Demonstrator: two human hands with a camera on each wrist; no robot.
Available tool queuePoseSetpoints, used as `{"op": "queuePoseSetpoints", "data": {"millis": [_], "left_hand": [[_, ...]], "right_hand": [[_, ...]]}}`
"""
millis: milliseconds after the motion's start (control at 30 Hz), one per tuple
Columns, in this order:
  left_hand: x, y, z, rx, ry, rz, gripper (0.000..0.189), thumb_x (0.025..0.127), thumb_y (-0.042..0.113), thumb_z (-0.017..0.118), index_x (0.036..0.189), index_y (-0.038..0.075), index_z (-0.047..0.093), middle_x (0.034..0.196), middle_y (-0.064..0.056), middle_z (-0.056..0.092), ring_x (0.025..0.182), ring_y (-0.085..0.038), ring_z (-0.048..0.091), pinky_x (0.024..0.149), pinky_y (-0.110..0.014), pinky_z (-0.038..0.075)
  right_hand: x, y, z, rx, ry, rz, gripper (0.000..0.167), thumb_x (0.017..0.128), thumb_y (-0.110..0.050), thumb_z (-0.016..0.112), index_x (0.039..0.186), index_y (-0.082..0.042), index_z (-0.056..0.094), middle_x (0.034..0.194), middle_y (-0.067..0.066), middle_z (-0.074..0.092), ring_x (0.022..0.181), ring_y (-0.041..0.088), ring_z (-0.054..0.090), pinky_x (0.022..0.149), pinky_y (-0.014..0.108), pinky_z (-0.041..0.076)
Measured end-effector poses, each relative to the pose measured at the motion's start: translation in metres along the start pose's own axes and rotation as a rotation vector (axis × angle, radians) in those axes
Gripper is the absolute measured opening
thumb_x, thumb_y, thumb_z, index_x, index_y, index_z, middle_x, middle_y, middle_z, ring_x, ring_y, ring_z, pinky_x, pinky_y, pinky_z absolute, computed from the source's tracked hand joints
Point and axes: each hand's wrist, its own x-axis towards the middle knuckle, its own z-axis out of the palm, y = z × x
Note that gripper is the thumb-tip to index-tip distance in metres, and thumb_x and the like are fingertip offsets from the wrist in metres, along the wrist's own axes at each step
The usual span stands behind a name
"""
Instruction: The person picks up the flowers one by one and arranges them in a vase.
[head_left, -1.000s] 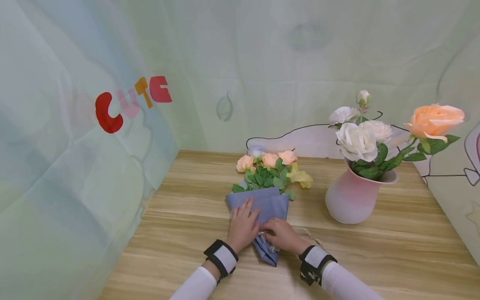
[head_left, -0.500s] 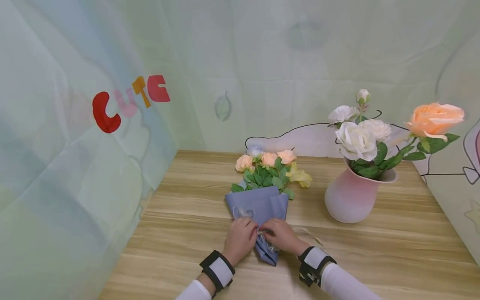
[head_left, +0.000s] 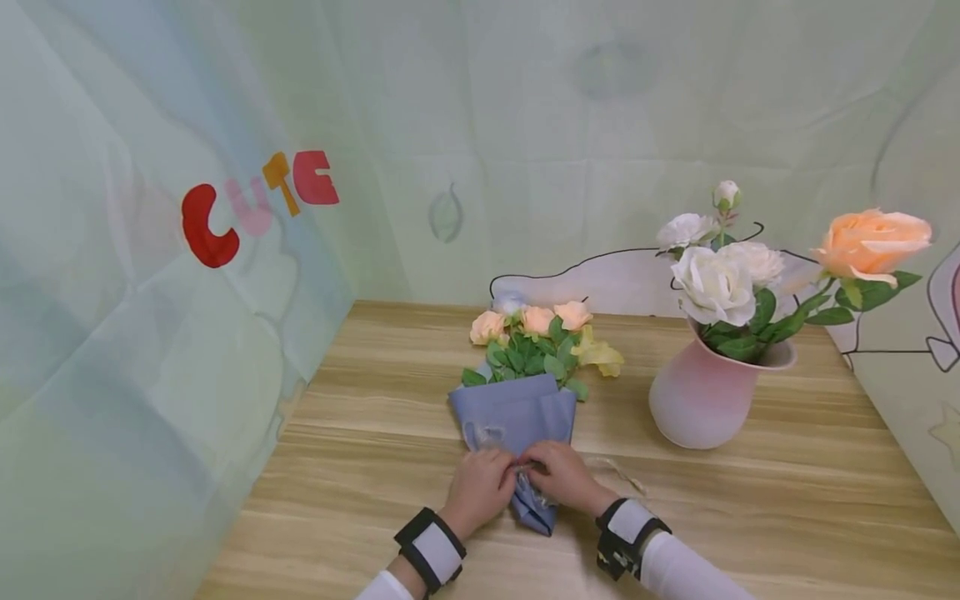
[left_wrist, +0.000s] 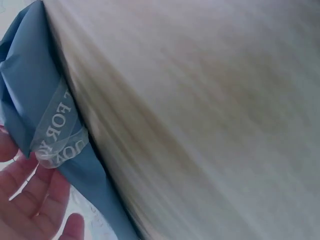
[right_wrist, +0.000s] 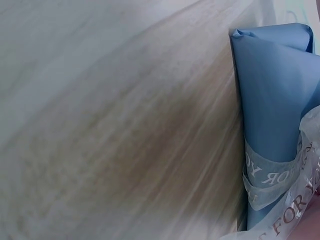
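Observation:
A bouquet in blue-grey wrapping paper (head_left: 521, 408) lies on the wooden table, its peach roses (head_left: 537, 321) and green leaves pointing away from me. Around its narrow neck runs a sheer ribbon (left_wrist: 57, 125) with printed lettering; several turns and a loose length of this ribbon (right_wrist: 272, 172) show in the right wrist view. My left hand (head_left: 480, 490) pinches the ribbon at the neck, fingers curled. Close against it, my right hand (head_left: 564, 477) also pinches ribbon there. The fingertips and any knot are hidden beneath both hands in the head view.
A pink and white vase (head_left: 701, 400) stands to the right, holding white roses (head_left: 716, 283) and one large peach rose (head_left: 872, 243). A loose strand (head_left: 622, 473) lies right of the bouquet. Printed cloth walls (head_left: 480, 125) border the table's back and sides.
My left hand has left its flat, spread position on the paper and drawn back to the neck, its fingers now curled. A ribbon loop shows above it. My right hand stays nearly in place.

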Motion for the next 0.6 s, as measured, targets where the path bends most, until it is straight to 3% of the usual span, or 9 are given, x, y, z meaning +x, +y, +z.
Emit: {"op": "queuePoseSetpoints", "data": {"millis": [167,600], "left_hand": [[0.0018,0.0006,-0.0026,-0.038,-0.100,-0.052,0.011,0.080,0.022,0.056,0.082,0.017,0.065,0.074,0.005,0.063,0.069,-0.011,0.060,0.061,-0.027,0.046],[-0.0001,0.0004,-0.0034,-0.042,-0.163,-0.074,0.016,0.075,0.024,0.060,0.088,0.016,0.064,0.081,0.003,0.061,0.074,-0.013,0.054,0.063,-0.027,0.043]], "right_hand": [[0.0004,0.0047,0.0038,-0.012,0.019,-0.017,0.006,0.074,-0.008,0.064,0.077,-0.013,0.063,0.078,-0.003,0.064,0.074,0.010,0.058,0.070,0.026,0.045],[-0.0023,0.0010,0.0020,0.024,0.024,0.033,0.008,0.077,-0.007,0.062,0.074,-0.013,0.058,0.074,-0.004,0.061,0.069,0.007,0.055,0.064,0.023,0.043]]}}
